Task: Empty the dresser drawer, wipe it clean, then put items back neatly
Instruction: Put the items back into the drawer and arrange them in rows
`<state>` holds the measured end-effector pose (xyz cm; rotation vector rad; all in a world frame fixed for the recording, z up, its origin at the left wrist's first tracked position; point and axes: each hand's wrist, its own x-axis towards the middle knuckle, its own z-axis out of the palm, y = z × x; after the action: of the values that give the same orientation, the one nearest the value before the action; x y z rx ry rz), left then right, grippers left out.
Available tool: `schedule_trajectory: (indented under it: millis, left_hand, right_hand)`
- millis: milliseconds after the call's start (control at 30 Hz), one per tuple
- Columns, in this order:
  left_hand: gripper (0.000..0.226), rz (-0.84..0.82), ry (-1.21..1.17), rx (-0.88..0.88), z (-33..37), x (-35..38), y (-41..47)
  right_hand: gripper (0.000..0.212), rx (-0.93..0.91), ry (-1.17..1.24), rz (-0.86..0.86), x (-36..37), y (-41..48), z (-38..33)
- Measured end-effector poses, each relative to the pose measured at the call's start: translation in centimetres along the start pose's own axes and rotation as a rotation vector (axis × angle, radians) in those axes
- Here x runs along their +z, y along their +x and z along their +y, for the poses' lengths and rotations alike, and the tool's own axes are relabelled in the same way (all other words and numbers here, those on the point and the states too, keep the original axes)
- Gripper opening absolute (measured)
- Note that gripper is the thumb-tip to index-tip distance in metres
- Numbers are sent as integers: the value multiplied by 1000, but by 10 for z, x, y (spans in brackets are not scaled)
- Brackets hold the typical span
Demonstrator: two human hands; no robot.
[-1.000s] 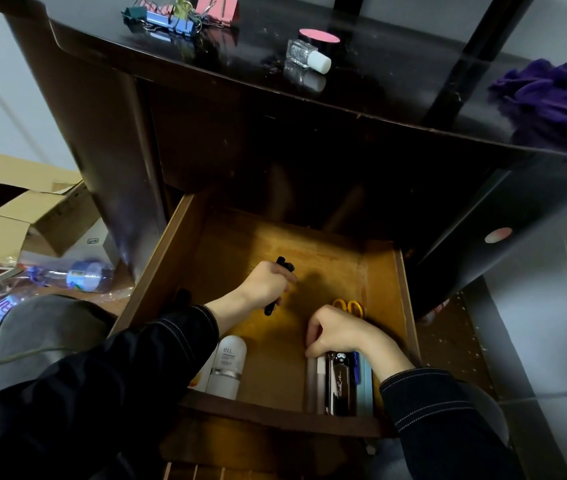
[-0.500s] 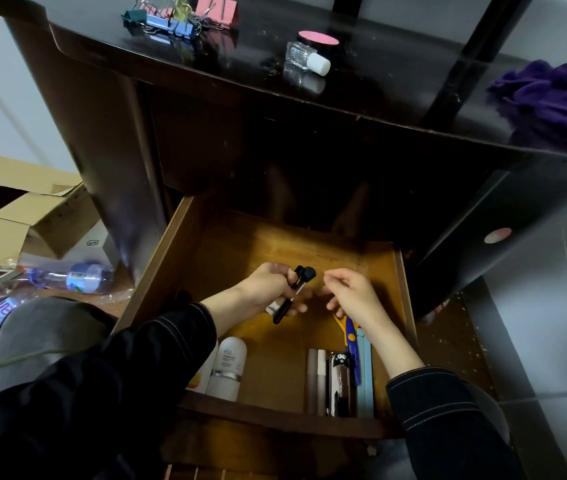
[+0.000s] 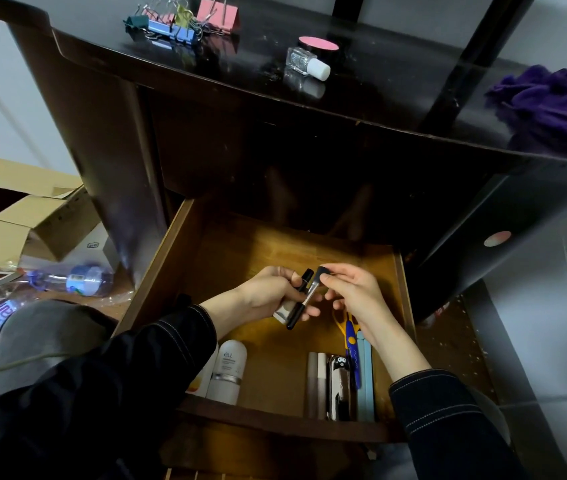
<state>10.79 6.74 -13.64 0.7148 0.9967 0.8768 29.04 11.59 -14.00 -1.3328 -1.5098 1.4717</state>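
Gripping cosmetic tubes (image 3: 295,315) over drawer (image 3: 171,271).

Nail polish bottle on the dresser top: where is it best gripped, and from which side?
Take the nail polish bottle by its clear glass body, not the white cap. It lies on its side on the dresser top, cap toward the right, and a pink-lidded jar sits close behind. Coming from above and in front, thumb and finger across the body, seems safest.

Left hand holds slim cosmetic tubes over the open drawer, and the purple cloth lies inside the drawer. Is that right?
No: the purple cloth lies on the dresser top, not inside the drawer, as the head view shows. The rest stands.
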Motion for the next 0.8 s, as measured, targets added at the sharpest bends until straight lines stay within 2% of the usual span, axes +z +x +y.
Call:
schedule_trajectory:
  millis: [133, 267, 500, 800]
  left_hand:
    - [24, 188, 47, -64, -1, -3, 1]
    - [27, 359, 74, -107, -2, -7, 2]
    - [27, 379, 71, -92, 0, -4, 1]
    - [25, 381, 76, -85, -1, -4, 1]
  right_hand:
    - [20, 47, 27, 115, -4, 3, 4]
    - [23, 105, -93, 46, -3, 3, 7]
    - [24, 165, -393, -160, 13, 5, 15]
    - [22, 178, -645, -275, 18, 8, 34]
